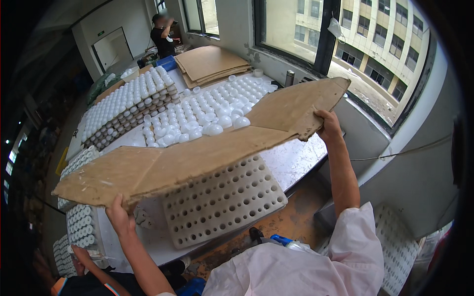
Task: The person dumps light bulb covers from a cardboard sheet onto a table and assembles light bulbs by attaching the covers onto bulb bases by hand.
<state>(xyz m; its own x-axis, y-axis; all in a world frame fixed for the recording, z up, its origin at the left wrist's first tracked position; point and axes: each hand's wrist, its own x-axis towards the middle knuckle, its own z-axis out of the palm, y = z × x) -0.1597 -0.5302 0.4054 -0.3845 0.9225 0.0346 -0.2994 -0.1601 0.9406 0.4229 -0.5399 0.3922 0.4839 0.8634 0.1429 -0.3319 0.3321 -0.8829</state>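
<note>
Across the middle of the frame, the person is holding a large creased cardboard sheet up over the white worktable. The left hand is clamped on the sheet's lower-left edge, and the right hand is gripping its torn right end. Several white dome-shaped caps are resting along the sheet's central fold. Beneath it, at lower centre, a white perforated tray is lying on the table, and more caps are spread in rows at upper centre. Because the sheet is sagging at its creases, a tilt or a slipping grip could likely send the caps rolling off onto the floor.
</note>
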